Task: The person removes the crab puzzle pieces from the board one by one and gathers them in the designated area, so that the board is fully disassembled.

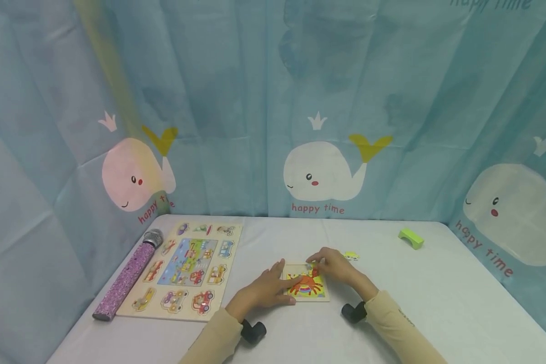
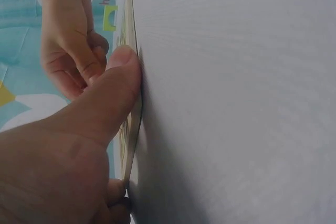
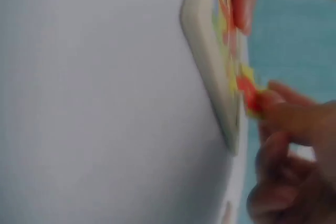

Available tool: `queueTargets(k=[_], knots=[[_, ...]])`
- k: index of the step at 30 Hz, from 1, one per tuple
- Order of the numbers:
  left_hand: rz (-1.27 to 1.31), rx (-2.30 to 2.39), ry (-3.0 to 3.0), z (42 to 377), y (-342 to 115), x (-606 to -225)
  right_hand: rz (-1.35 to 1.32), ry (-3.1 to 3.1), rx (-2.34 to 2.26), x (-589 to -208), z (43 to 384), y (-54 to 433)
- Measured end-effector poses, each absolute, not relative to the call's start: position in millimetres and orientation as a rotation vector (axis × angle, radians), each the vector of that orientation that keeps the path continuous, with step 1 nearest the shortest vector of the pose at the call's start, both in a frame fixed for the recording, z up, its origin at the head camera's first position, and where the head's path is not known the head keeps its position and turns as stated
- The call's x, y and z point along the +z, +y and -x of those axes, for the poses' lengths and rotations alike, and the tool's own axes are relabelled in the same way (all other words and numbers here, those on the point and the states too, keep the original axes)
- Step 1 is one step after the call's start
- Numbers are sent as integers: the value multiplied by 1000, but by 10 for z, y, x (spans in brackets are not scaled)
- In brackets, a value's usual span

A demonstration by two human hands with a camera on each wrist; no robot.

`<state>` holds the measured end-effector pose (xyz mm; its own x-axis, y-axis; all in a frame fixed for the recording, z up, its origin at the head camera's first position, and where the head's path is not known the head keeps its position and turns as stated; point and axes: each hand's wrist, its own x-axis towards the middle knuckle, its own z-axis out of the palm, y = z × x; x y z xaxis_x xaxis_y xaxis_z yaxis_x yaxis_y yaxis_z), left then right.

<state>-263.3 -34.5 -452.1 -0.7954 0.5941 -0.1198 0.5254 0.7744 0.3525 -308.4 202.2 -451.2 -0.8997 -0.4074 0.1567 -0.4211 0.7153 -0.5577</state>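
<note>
A small square wooden jigsaw puzzle (image 1: 318,299) with a red crab on yellow lies in front of me. My left hand (image 1: 269,287) rests at its left side with fingers spread. One finger reaches over the crab picture, and the thumb (image 2: 122,72) lies along the near edge. Over the puzzle's upper right corner, my right hand (image 1: 335,266) pinches a red and yellow puzzle piece (image 3: 249,92) between thumb and fingertips. The piece is tilted at the frame's edge. Beyond the right hand lies a loose yellow-green piece (image 1: 351,256).
A large wooden vehicle puzzle board (image 1: 170,312) lies at the left, beside a purple glittery microphone (image 1: 128,275). At the back right sits a green arch block (image 1: 411,238). A blue whale-print curtain (image 1: 236,167) stands behind the white table (image 1: 459,298).
</note>
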Motion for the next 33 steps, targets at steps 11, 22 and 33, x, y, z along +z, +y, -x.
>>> queueTargets(k=[11, 22, 33], knots=[[-903, 429, 2741, 2665, -349, -4558, -51, -2810, 1501, -4420, 3286, 2527], [-897, 450, 2750, 2709, -401, -4579, 234, -2832, 1425, -4293, 3372, 3206], [-894, 487, 2730, 2685, -363, -4567, 303, -2841, 1239, -4519, 3313, 3450]])
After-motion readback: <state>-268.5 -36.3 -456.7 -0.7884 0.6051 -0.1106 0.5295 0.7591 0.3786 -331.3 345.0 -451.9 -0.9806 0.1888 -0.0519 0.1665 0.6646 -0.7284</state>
